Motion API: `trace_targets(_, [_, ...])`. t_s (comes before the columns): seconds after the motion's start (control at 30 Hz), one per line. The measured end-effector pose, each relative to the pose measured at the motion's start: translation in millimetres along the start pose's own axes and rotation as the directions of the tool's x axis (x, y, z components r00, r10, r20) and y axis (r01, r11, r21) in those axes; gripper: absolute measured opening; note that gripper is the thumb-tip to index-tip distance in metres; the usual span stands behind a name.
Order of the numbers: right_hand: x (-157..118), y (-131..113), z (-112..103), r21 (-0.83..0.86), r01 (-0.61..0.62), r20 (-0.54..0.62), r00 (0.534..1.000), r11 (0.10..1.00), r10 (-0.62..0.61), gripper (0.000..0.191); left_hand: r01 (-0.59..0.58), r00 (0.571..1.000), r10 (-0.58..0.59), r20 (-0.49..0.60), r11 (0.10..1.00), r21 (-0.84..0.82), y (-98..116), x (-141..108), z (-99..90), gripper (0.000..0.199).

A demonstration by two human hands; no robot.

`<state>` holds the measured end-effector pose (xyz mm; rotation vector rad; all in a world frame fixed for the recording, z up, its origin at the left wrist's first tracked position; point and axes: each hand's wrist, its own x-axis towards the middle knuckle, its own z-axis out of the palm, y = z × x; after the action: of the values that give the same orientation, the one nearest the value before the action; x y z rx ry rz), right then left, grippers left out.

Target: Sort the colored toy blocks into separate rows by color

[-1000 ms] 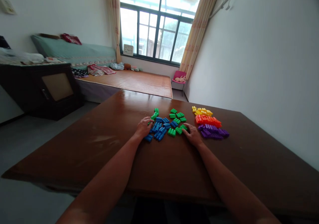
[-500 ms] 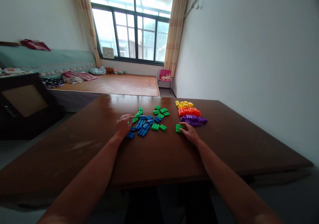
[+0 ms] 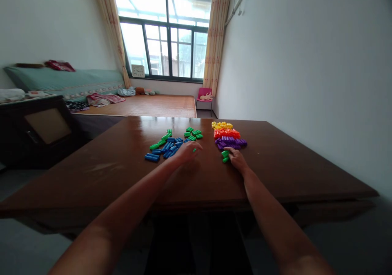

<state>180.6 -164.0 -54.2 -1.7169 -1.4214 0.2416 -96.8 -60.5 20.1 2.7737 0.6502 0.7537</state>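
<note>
Small, ribbed plastic blocks in several colours lie on the brown table (image 3: pixel 196 177). My left hand (image 3: pixel 187 152) reaches over the near right side of the blue blocks (image 3: pixel 170 147), its fingers slightly bent and apart. A bit of green shows under its fingertips, mostly covered. Further right, my right hand (image 3: pixel 236 158) has its fingers around a few green blocks (image 3: pixel 225 155), just in front of the purple blocks (image 3: pixel 231 143). More green blocks (image 3: pixel 192 134) lie behind the blue ones, and a slanting line of green blocks (image 3: pixel 161 142) runs along their left.
Behind the purple blocks are rows of orange blocks (image 3: pixel 226 133) and yellow blocks (image 3: pixel 222 125). A wide bed (image 3: pixel 159 105) and a pink chair (image 3: pixel 204 97) stand past the table's far edge. A dark cabinet (image 3: pixel 45 124) is at left, a white wall (image 3: pixel 290 63) at right.
My left hand has moved right, from the slanting green line to the near right side of the blue blocks. My right hand stays at its green blocks, which have shifted slightly. The view has tilted.
</note>
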Motion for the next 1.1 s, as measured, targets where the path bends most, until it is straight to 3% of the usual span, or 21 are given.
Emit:
trace_targets(0.1, [0, 0, -5, -0.058, -0.008, -0.087, 0.996, 0.998, 0.003, 0.047, -0.080, 0.986, 0.089, 0.144, 0.994, -0.069, 32, 21, 41.1, 0.028])
trace_targets(0.2, [-2, 1, -11, -0.136, -0.078, -0.237, 0.971, 0.988, 0.045, 0.039, -0.093, 0.978, 0.120, 0.172, 0.984, -0.154, 53, 40, 72.0, 0.026])
trace_targets(0.27, [-4, 1, -13, -0.150, -0.127, -0.238, 0.967, 0.981, 0.089, 0.033, -0.089, 0.980, 0.123, 0.159, 0.975, -0.204, 63, 48, 84.6, 0.029])
trace_targets(0.33, [-5, 0, -14, -0.161, -0.158, -0.166, 0.977, 0.974, 0.132, 0.032, -0.089, 0.984, 0.121, 0.131, 0.969, -0.231, 72, 51, 92.4, 0.032])
trace_targets(0.4, [-5, -1, -14, -0.202, -0.173, -0.097, 0.983, 0.964, 0.156, 0.033, -0.111, 0.985, 0.137, 0.107, 0.968, -0.227, 77, 49, 96.6, 0.029])
trace_targets(0.57, [1, 2, -12, -0.340, -0.156, -0.048, 0.988, 0.928, 0.148, 0.032, -0.207, 0.965, 0.225, 0.136, 0.969, -0.136, 79, 35, 95.7, 0.014])
trace_targets(0.77, [0, 9, -11, -0.281, -0.107, -0.115, 0.990, 0.954, 0.078, 0.029, -0.110, 0.985, 0.118, 0.127, 0.992, -0.066, 75, 30, 86.8, 0.020])
trace_targets(0.97, [-1, 4, -10, -0.216, -0.083, -0.063, 0.995, 0.973, 0.071, 0.027, -0.170, 0.978, 0.184, 0.100, 0.976, -0.136, 84, 34, 97.5, 0.035])
trace_targets(1.1, [-2, 3, -11, -0.207, -0.080, -0.046, 0.996, 0.975, 0.072, 0.027, -0.137, 0.982, 0.146, 0.120, 0.987, -0.080, 91, 36, 102.0, 0.023])
